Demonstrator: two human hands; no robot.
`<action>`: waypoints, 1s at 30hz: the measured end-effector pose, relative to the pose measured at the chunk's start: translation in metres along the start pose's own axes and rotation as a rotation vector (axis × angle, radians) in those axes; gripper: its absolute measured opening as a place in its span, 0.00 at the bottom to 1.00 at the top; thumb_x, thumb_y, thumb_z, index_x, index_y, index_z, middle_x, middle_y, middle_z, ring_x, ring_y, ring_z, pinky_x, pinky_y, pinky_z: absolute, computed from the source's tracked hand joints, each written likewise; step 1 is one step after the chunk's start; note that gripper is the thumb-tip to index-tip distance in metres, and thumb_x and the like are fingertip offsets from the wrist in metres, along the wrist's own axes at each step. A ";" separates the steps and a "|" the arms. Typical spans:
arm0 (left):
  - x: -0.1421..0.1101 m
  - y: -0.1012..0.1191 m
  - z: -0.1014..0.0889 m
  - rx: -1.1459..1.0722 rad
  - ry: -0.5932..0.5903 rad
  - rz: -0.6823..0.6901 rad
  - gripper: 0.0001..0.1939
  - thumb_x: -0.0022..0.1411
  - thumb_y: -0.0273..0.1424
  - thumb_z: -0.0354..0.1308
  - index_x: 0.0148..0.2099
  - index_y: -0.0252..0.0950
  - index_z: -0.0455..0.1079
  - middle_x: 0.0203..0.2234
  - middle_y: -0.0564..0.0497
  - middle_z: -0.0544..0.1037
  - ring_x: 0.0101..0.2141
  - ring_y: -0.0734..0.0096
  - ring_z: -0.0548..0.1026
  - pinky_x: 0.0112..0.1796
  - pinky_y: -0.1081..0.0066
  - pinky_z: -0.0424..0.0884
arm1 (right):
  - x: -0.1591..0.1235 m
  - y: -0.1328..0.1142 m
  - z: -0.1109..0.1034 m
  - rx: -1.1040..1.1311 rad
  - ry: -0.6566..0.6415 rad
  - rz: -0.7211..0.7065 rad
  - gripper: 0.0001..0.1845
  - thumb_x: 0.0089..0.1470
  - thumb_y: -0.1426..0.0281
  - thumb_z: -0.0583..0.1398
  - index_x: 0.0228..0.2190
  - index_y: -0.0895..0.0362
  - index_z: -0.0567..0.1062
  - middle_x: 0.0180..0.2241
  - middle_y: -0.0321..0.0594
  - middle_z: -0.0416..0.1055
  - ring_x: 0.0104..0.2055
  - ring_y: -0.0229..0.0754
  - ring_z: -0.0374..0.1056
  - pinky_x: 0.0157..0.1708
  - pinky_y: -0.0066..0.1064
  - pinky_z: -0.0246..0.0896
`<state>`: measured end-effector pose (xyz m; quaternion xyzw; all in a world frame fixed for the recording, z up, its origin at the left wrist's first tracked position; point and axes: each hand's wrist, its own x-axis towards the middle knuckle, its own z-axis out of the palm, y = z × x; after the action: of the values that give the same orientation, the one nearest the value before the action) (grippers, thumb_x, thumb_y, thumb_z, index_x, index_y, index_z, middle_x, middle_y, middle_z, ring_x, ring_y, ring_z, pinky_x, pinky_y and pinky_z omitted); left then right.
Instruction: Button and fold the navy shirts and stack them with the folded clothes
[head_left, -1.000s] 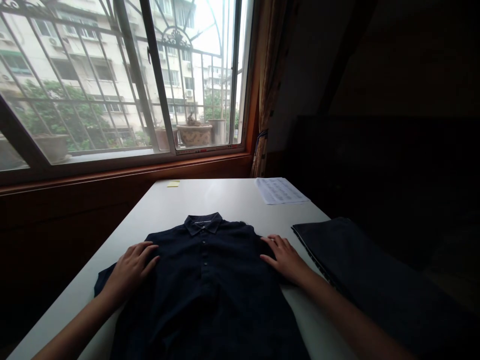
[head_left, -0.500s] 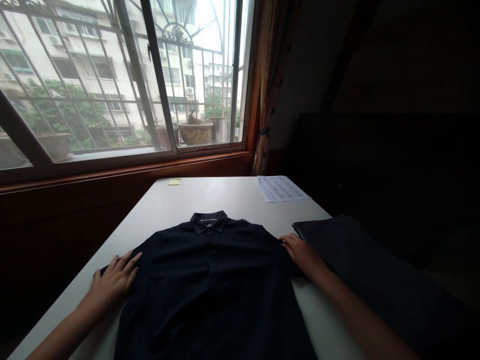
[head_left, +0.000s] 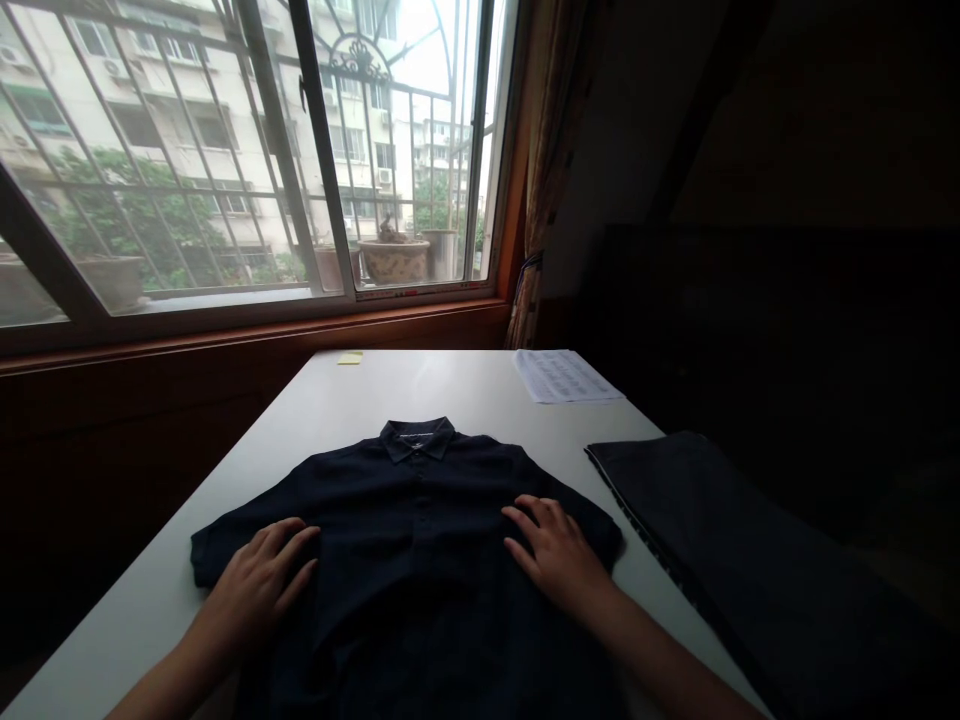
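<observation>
A dark navy collared shirt (head_left: 405,540) lies front up on the white table (head_left: 255,440), its collar pointing toward the window and both short sleeves spread outward. On the chest side below the left-hand sleeve rests my left hand (head_left: 262,575), fingers apart and slightly bent over the cloth. My right hand (head_left: 551,545) lies on the opposite side of the chest, inward of the other sleeve, its fingers also spread. Neither hand pinches the fabric. The shirt's lower part runs into shadow at the bottom edge.
A dark folded cloth (head_left: 720,530) lies along the table's right side. Printed sheets (head_left: 566,375) sit at the far right corner, and a yellow sticky note (head_left: 350,357) at the far left. Beyond the table are a barred window (head_left: 390,150) and a tied curtain (head_left: 534,240).
Both hands went outward onto the sleeves, then came back inward onto the chest. The sleeves now lie spread wider and the shirt front looks flatter.
</observation>
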<state>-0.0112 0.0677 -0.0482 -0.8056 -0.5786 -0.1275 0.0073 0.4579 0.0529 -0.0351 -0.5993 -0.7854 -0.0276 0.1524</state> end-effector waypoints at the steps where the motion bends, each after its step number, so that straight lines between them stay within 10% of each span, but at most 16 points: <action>1: 0.002 -0.002 0.005 0.019 0.018 0.007 0.24 0.70 0.44 0.49 0.64 0.46 0.68 0.59 0.44 0.70 0.56 0.52 0.70 0.55 0.50 0.70 | 0.000 0.002 0.004 -0.012 0.006 0.016 0.22 0.63 0.58 0.56 0.58 0.43 0.70 0.60 0.41 0.66 0.60 0.56 0.60 0.57 0.52 0.62; 9: 0.045 -0.024 0.020 0.075 0.004 0.010 0.26 0.74 0.40 0.39 0.69 0.45 0.59 0.65 0.44 0.63 0.63 0.52 0.64 0.61 0.38 0.55 | 0.044 0.041 0.019 -0.013 -0.009 0.038 0.24 0.65 0.57 0.53 0.60 0.46 0.68 0.63 0.41 0.64 0.64 0.52 0.57 0.63 0.48 0.54; 30: 0.173 -0.049 0.041 0.114 -0.013 0.034 0.28 0.71 0.37 0.38 0.68 0.36 0.61 0.66 0.42 0.63 0.65 0.52 0.60 0.62 0.43 0.57 | 0.171 0.094 0.050 0.008 -0.043 0.052 0.25 0.66 0.59 0.50 0.60 0.49 0.69 0.63 0.42 0.63 0.64 0.50 0.56 0.64 0.43 0.50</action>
<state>0.0023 0.2516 -0.0575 -0.8143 -0.5712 -0.0889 0.0518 0.4970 0.2497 -0.0494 -0.6195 -0.7726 -0.0076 0.1384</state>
